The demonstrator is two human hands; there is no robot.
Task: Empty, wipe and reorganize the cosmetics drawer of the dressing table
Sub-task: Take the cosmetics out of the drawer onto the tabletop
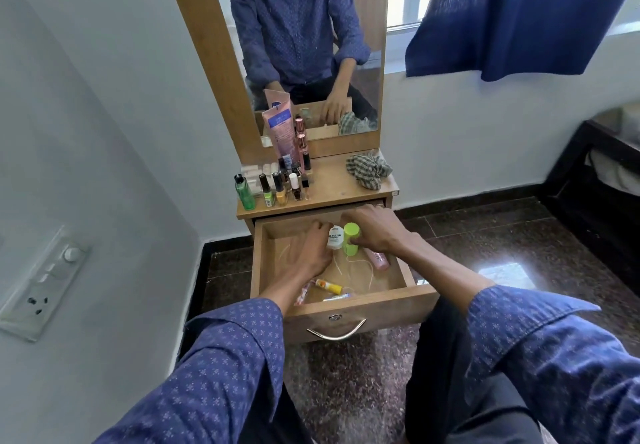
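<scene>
Both my hands reach into the open drawer point(412, 296): left hand point(308, 253) fingers curl around a white bottle point(334, 238), right hand point(375, 232) grips a green bottle point(351, 238), near its back edge.

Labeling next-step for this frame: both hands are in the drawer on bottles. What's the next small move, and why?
Probably lift both bottles out and stand them on the tabletop beside the nail polishes. The left hand grips the white bottle, the right hand the green bottle, both above the drawer floor. A pink bottle and small tubes remain inside, so emptying isn't finished.
</scene>
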